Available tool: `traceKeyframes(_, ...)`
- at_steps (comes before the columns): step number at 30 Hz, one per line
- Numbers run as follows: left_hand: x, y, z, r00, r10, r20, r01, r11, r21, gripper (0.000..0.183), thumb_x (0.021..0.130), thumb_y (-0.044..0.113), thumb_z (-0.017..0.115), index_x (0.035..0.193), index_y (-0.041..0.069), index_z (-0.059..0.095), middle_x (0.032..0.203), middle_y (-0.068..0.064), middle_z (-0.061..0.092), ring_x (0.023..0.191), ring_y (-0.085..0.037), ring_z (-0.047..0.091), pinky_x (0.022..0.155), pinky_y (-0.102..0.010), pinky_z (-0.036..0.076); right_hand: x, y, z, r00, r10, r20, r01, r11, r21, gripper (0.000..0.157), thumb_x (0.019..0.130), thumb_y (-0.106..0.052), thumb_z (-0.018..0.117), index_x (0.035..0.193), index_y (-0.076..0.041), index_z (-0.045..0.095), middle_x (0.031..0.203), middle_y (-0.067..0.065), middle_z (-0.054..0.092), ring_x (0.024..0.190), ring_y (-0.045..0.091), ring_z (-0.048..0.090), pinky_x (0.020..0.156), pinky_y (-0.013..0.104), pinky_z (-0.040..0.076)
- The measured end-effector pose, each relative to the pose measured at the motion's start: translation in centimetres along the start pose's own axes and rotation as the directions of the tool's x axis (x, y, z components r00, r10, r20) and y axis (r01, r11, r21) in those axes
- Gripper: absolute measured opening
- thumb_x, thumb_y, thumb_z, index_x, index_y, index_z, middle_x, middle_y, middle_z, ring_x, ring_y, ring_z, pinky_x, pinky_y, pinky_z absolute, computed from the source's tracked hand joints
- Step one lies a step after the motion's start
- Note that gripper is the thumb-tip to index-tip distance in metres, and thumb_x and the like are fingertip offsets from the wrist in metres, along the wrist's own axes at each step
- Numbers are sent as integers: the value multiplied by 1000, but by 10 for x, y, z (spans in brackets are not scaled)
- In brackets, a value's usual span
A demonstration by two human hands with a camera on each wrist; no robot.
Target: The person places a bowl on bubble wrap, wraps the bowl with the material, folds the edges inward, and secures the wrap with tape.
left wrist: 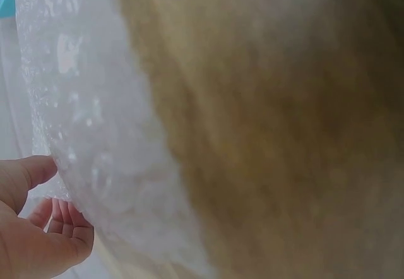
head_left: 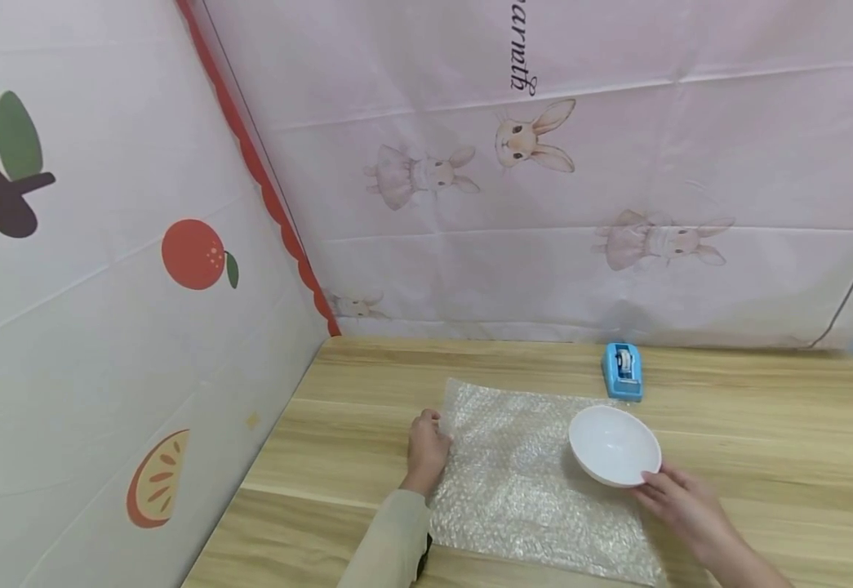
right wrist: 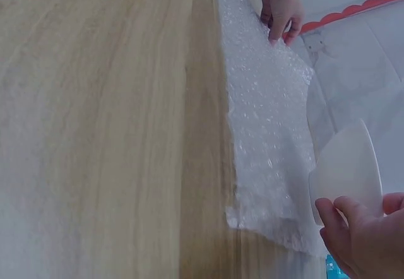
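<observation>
A sheet of bubble wrap [head_left: 522,474] lies flat on the wooden table. At its left edge my left hand [head_left: 427,447] pinches the plastic between thumb and fingers; the left wrist view shows the thumb [left wrist: 38,169] on one side of the edge and fingertips on the other. Over the sheet's right part is a white bowl [head_left: 615,447], its inside bare and facing up toward the head camera. My right hand [head_left: 683,508] grips the bowl's near right rim, thumb on top. In the right wrist view the bowl [right wrist: 347,170] appears side-on, fingers against its outer wall.
A blue tape dispenser [head_left: 623,372] stands behind the sheet, near the back of the table [head_left: 764,425]. A wall cloth with rabbits [head_left: 470,269] rises behind the table, and another with fruit prints [head_left: 88,327] closes off the left side.
</observation>
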State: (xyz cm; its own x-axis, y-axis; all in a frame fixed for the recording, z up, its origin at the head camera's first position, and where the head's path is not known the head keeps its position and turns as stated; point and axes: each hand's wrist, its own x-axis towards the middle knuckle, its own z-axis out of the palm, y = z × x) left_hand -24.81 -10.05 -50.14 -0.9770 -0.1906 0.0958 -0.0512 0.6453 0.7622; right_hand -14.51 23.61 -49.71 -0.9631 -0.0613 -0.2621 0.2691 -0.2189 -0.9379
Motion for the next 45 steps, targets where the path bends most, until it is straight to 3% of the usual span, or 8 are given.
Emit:
traceKeyframes(2,0,0,0,1000,-4,-1,4,1000,4,32,74,-12,60,105,-3,57,90,-16,59,83,-26,58,71,-36,52,0,-1,6,1000,15,-11,-16,1000,-15,59,94,-6,44,137,20,12,138,42,22,85,0,64,86,25,53)
traceKeyframes(3,0,1,-1,1000,-4,-2,4,1000,7,32,74,-12,60,105,-3,57,90,-15,59,83,-25,58,70,-36,52,-1,-3,12,998,50,-43,-53,997,-56,65,94,-7,45,137,21,4,141,40,15,84,-2,62,87,23,52)
traceKeyframes(8,-1,1,-2,1000,-2,7,2,1000,10,33,75,-12,60,106,-2,56,91,-15,59,83,-25,59,70,-36,52,-2,-5,28,994,88,-67,-93,993,-72,59,96,-6,40,138,20,7,143,39,15,86,-1,61,88,25,52)
traceKeyframes(16,-1,1,0,1000,10,4,-10,1000,9,33,73,-13,61,105,-4,56,90,-16,58,83,-26,59,71,-36,52,3,-2,52,995,83,-58,-84,996,-9,60,95,-5,40,140,18,7,145,39,10,94,8,63,89,26,52)
traceKeyframes(26,-1,-2,2,1000,23,-3,-23,1000,18,33,73,-13,63,104,-4,56,89,-16,59,82,-27,59,71,-37,53,13,2,83,996,65,-63,-66,998,-6,57,94,-5,40,138,20,13,141,41,21,106,24,62,89,28,52)
traceKeyframes(36,1,-3,3,994,105,-34,-103,994,39,34,69,-11,66,100,-5,57,85,-17,59,78,-27,59,68,-36,52,19,1,100,995,39,-92,-37,999,26,56,93,-3,42,138,18,17,140,40,25,95,14,63,86,26,53)
traceKeyframes(45,-2,-4,1,996,89,-21,-88,996,18,34,70,-12,64,102,-6,56,85,-16,58,76,-25,56,67,-37,52,25,1,105,991,83,-104,-79,996,41,58,93,-4,43,140,16,15,140,40,24,94,13,62,88,28,52)
